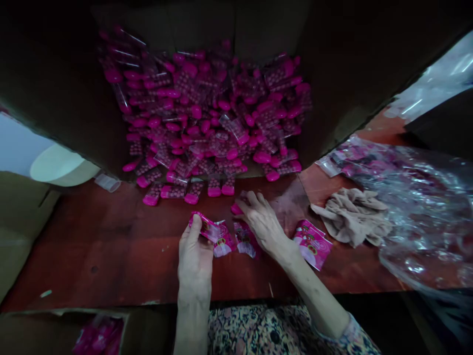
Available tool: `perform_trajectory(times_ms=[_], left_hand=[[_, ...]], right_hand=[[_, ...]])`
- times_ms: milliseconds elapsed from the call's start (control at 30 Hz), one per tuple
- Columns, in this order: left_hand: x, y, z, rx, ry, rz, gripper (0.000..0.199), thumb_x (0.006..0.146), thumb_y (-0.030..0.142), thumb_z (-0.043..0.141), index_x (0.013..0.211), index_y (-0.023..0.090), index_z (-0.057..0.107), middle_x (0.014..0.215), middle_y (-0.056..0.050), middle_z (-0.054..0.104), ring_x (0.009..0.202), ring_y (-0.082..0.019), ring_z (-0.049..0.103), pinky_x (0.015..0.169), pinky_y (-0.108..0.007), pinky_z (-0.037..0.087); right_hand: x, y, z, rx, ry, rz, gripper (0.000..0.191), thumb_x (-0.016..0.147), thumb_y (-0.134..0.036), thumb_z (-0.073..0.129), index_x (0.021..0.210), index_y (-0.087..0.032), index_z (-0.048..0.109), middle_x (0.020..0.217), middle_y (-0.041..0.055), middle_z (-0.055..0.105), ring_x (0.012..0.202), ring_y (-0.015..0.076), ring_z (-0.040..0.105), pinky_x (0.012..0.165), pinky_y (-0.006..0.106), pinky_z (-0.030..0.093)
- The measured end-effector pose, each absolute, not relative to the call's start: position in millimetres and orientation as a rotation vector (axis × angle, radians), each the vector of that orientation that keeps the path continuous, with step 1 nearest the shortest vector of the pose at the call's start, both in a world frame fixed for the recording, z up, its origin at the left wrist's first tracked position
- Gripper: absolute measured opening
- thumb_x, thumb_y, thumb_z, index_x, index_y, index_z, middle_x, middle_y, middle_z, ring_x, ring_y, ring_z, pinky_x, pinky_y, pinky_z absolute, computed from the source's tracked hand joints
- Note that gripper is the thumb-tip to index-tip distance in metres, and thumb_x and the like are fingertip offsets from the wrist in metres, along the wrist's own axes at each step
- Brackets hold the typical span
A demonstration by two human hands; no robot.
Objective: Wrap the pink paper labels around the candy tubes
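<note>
My left hand (pixel 195 251) pinches a pink printed wrapper (pixel 207 228) between thumb and fingers, above the red table. To its right, my right hand (pixel 262 222) has its fingers closed around a small clear bottle with a pink cap (pixel 236 209); the hand hides most of it. Two more pink wrappers lie between my hands: one (pixel 223 241) by the left fingers, another (pixel 244 240) partly under the right hand. Right of my right wrist rests a pile of flat pink wrappers (pixel 312 243). Several pink-capped bottles filled with small beads (pixel 194 191) lie just ahead of my hands.
A large open cardboard box (pixel 332 98) on its side holds a heap of pink-capped bottles (pixel 207 113). A crumpled cloth (pixel 354 217) and a clear plastic bag (pixel 428 212) lie right. At left are a pale bowl (pixel 62 165) and a clear cup (pixel 107 182). Below is another box (pixel 40 335).
</note>
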State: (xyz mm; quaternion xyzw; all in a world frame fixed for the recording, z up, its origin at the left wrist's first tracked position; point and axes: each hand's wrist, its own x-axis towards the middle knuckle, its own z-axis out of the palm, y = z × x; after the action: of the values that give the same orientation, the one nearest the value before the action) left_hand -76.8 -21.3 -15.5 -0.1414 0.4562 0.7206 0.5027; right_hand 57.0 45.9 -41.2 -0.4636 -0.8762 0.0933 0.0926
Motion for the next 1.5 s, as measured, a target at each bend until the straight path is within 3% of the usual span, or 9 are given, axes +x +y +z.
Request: perform_trajectory(times_ms=[100,233,367,433,567,667,767,1067,1500], left_hand=[[-79,-19,-13,-0.396,1.123,1.721,0.017,0.078,0.011,0.061,0.062,0.015,0.063,0.052,0.002,0.064,0.045,-0.007,0.058,0.046,-0.015,0.048],[-81,-17,-12,-0.454,1.160,1.674,0.020,0.078,0.014,0.061,0.059,0.014,0.061,0.047,0.002,0.060,0.038,-0.007,0.053,0.034,-0.014,0.038],[-80,-15,-7,-0.500,1.180,1.654,0.023,0.081,0.013,0.057,0.058,0.014,0.060,0.047,0.002,0.059,0.039,-0.006,0.052,0.036,-0.013,0.038],[-78,-15,-4,-0.505,1.175,1.651,0.025,0.081,0.014,0.057,0.057,0.014,0.059,0.046,0.002,0.058,0.039,-0.006,0.051,0.037,-0.014,0.039],[-73,-16,-2,-0.468,1.137,1.688,0.027,0.083,0.018,0.055,0.057,0.015,0.060,0.047,0.003,0.059,0.041,-0.006,0.052,0.044,-0.016,0.043],[-71,-17,-7,-0.349,1.113,1.732,0.020,0.078,0.023,0.063,0.060,0.015,0.061,0.052,0.002,0.061,0.045,-0.008,0.054,0.049,-0.019,0.045],[-67,-19,-13,-0.249,1.108,1.732,0.016,0.071,0.029,0.069,0.066,0.015,0.063,0.056,0.002,0.063,0.049,-0.009,0.055,0.051,-0.021,0.045],[-60,-19,-18,-0.212,1.123,1.773,0.019,0.067,0.030,0.073,0.070,0.015,0.061,0.060,0.002,0.063,0.052,-0.009,0.056,0.054,-0.022,0.044],[-57,-17,-18,-0.087,1.161,1.754,0.019,0.062,0.029,0.075,0.064,0.017,0.061,0.056,0.004,0.062,0.047,-0.008,0.053,0.053,-0.022,0.043]], right_hand=[[61,47,-41,-1.364,-2.594,0.290,0.022,0.088,-0.024,0.047,0.102,-0.016,0.062,0.099,0.0131,0.055,0.092,0.0273,0.046,0.079,0.038,0.040],[70,47,-40,-1.351,-2.576,0.330,0.028,0.085,-0.011,0.047,0.110,-0.018,0.059,0.094,0.0111,0.055,0.087,0.0251,0.047,0.075,0.036,0.040],[67,49,-45,-1.397,-2.485,0.344,0.025,0.085,-0.013,0.048,0.106,-0.018,0.059,0.111,0.0154,0.052,0.100,0.0306,0.043,0.078,0.041,0.038],[62,49,-46,-1.391,-2.448,0.387,0.019,0.088,-0.015,0.044,0.099,-0.017,0.059,0.107,0.0147,0.055,0.100,0.0293,0.045,0.080,0.040,0.038],[58,32,-34,-1.361,-2.351,0.537,0.021,0.094,-0.021,0.035,0.091,-0.016,0.054,0.083,0.0069,0.059,0.075,0.0185,0.055,0.067,0.028,0.043],[58,8,-16,-1.220,-2.176,0.921,0.020,0.096,-0.027,0.033,0.088,-0.019,0.051,0.071,-0.0012,0.056,0.061,0.0118,0.053,0.057,0.021,0.042],[53,-12,-8,-1.126,-1.899,1.201,0.018,0.094,-0.027,0.039,0.084,-0.020,0.051,0.072,-0.0018,0.055,0.065,0.0119,0.052,0.060,0.022,0.040],[41,-23,-20,-1.252,-1.569,1.241,0.016,0.092,-0.028,0.042,0.087,-0.020,0.055,0.071,-0.0019,0.056,0.063,0.0119,0.051,0.058,0.022,0.039],[46,-26,-24,-1.338,-1.562,1.406,0.022,0.091,-0.036,0.042,0.078,-0.020,0.052,0.065,-0.0023,0.052,0.060,0.0129,0.050,0.058,0.024,0.039]])
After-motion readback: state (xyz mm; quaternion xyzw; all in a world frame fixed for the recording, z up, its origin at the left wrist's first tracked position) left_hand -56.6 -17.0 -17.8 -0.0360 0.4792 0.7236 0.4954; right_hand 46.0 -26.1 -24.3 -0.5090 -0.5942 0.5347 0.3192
